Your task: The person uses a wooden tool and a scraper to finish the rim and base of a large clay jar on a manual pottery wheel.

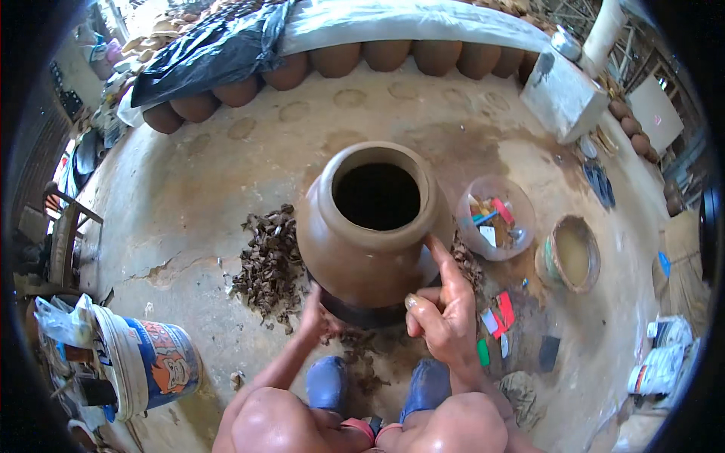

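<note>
A large wet-brown clay pot [353, 272] with a thick rim and dark opening stands upright before me on a dark base. My left hand [317, 315] is open at the pot's lower left, thumb raised along its side, some fingers partly hidden. My right hand [442, 313] has its index finger stretched up against the pot's right side, the other fingers bent and nothing visible in them. Dark clay shavings [268, 272] lie around the base. My two feet in blue footwear [423, 385] are just below the pot.
At right are a tub of small tools [498, 192], a bucket of murky water [574, 257] and coloured scraps [502, 309]. A white bucket [128, 362] stands lower left. Pots [332, 60] under sheeting line the back, beside a pale block [559, 102]. A wooden chair [75, 204] is at left.
</note>
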The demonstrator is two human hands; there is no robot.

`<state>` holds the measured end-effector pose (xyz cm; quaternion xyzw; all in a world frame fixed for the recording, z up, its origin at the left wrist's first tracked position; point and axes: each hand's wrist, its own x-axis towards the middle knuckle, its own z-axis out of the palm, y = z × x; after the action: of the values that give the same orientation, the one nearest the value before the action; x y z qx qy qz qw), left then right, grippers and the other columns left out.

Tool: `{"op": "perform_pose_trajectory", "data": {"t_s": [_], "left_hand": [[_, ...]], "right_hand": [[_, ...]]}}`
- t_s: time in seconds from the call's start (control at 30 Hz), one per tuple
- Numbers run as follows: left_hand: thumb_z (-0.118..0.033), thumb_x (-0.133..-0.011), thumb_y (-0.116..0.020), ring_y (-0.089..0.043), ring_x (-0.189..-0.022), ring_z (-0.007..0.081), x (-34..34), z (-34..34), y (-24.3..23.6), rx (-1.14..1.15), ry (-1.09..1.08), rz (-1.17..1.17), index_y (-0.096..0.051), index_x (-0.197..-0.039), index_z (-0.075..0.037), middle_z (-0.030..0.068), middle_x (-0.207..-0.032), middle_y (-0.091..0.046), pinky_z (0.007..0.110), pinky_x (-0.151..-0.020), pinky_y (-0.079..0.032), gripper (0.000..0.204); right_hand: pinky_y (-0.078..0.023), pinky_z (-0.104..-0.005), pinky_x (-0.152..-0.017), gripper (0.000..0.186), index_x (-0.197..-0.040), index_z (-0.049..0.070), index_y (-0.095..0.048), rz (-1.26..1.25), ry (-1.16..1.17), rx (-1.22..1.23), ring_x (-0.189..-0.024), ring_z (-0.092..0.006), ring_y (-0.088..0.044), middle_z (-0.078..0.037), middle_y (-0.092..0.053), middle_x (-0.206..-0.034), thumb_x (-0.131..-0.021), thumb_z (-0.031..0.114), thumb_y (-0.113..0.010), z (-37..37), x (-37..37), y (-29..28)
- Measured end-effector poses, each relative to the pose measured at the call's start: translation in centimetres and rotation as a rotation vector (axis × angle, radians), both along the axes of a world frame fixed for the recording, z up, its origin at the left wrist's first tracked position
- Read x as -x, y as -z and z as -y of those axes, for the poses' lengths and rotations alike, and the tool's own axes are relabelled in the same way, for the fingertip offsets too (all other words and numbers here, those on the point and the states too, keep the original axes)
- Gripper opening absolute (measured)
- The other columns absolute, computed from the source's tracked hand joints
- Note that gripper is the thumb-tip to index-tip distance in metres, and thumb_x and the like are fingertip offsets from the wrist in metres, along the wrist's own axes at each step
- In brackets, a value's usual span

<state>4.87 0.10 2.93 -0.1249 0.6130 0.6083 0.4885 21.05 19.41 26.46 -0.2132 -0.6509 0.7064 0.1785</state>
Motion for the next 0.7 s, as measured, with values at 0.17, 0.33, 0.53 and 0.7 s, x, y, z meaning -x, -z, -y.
{"op": "perform_pose_trajectory", "data": {"t_s": [0.17,0.33,0.53,0.7], "left_hand": [[-0.073,-0.103,-0.035,-0.071,-0.088,0.0226,-0.6,-1.6,6.2,0.337,-0.065,-0.463,-0.054,-0.14,-0.005,0.0167,-0.116,-0.071,0.04,-0.069,-0.054,0.079],[-0.07,-0.097,-0.055,-0.073,-0.073,0.0336,-8.7,1.3,3.2,0.06,0.297,0.217,-0.032,-0.152,-0.001,0.026,-0.119,-0.068,0.047,-0.063,-0.061,0.092],[-0.064,-0.1,-0.049,-0.053,-0.058,0.0125,5.2,-0.3,2.3,0.072,-0.16,-0.26,-0.056,-0.12,-0.006,0.0042,-0.083,-0.061,0.027,-0.05,-0.044,0.062],[-0.071,-0.1,-0.046,-0.066,-0.067,0.0156,-6.4,-2.2,3.4,0.017,-0.003,-0.214,-0.053,-0.132,-0.004,0.0146,-0.102,-0.071,0.029,-0.05,-0.048,0.075]], "right_hand": [[-0.045,-0.0244,-0.053,0.082,-0.163,-0.002,-0.02,-0.032,0.005,-0.022,-0.052,-0.0063,-0.053,-0.002,-0.057,-0.057,-0.089,0.0,-0.056,0.2,-0.7,-1.0],[-0.042,-0.0221,-0.053,0.083,-0.165,0.001,-0.018,-0.006,-0.028,0.001,-0.053,-0.0046,-0.051,0.001,-0.056,-0.06,-0.09,0.0,-0.056,0.8,-1.1,0.0],[-0.042,-0.0219,-0.054,0.084,-0.165,0.002,-0.018,-0.027,-0.058,-0.035,-0.055,-0.0037,-0.052,0.002,-0.056,-0.06,-0.09,0.0,-0.056,0.6,-1.3,0.1],[-0.043,-0.0222,-0.055,0.086,-0.165,0.001,-0.015,-0.02,-0.054,-0.064,-0.054,-0.0035,-0.052,0.002,-0.055,-0.059,-0.09,0.0,-0.057,0.4,-1.3,0.4]]}}
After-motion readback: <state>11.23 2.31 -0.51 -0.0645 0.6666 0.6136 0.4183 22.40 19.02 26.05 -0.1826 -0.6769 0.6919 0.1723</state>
